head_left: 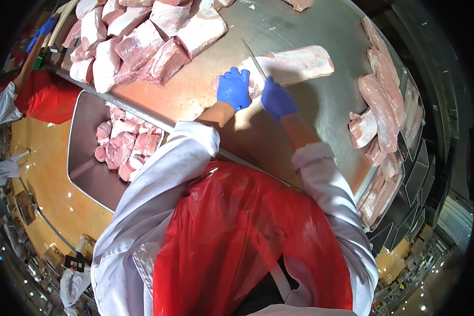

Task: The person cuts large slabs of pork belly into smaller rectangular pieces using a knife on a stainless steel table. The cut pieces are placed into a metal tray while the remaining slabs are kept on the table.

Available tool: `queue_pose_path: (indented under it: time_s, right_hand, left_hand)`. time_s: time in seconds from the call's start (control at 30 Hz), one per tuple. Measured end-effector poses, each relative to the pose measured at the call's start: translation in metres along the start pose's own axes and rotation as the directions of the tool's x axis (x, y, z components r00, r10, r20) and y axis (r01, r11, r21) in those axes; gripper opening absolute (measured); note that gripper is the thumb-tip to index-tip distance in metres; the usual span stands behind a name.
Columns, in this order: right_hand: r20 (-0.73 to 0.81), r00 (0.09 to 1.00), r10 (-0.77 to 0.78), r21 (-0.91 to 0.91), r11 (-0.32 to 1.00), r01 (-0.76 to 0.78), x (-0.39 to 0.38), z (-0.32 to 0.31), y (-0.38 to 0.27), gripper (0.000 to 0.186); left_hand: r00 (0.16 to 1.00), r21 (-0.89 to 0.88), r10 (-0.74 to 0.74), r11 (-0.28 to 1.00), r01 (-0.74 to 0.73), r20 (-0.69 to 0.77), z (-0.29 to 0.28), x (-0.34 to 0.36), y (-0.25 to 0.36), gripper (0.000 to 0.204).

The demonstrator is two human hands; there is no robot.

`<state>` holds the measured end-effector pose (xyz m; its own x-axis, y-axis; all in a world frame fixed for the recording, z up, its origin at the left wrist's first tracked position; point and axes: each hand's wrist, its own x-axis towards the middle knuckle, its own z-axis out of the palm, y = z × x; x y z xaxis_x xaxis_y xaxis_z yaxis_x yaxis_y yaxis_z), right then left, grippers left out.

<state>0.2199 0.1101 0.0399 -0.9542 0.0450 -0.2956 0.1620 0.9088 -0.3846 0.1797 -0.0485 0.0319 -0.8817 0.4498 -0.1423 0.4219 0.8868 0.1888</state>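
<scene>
A long pale pork loin [300, 64] with a white fat layer lies across the metal table in front of me. My left hand [233, 90], in a blue glove, is pressed onto its left end with the fingers curled over the meat, partly hiding it. In my right hand [278, 99], also blue-gloved, is a knife, its handle hidden by the fist. The narrow knife blade [254, 58] points up and to the left, crossing the loin just right of my left hand.
Large pork pieces [142, 45] are heaped at the table's far left. Below them stands a metal tub [81, 168] holding smaller chunks [124, 142]. Long meat strips [382, 108] lie along the right edge. A co-worker in a red apron [58, 95] stands at left.
</scene>
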Motion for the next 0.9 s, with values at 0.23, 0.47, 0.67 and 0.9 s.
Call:
queue_pose_path:
  time_s: [0.23,0.47,0.67,0.9]
  right_hand:
    - [0.084,0.994,0.064,0.072,0.995,-0.07,-0.033,-0.009,0.015,0.036]
    - [0.01,0.993,0.114,0.198,0.974,-0.113,-0.008,0.026,0.015,0.041]
    - [0.166,0.974,0.151,0.028,0.987,-0.158,-0.014,0.02,0.011,0.046]
    - [0.022,0.986,0.163,0.195,0.967,-0.165,-0.001,0.046,0.01,0.037]
  left_hand:
    - [0.994,-0.109,-0.094,0.989,0.099,0.052,-0.011,0.002,-0.01,0.071]
    - [1.0,-0.148,0.01,0.989,-0.01,0.003,-0.006,-0.002,-0.018,0.073]
    - [0.987,-0.377,-0.117,0.914,0.15,0.11,-0.012,0.027,-0.057,0.071]
    - [0.988,-0.413,0.021,0.91,0.044,0.152,-0.009,0.029,-0.068,0.065]
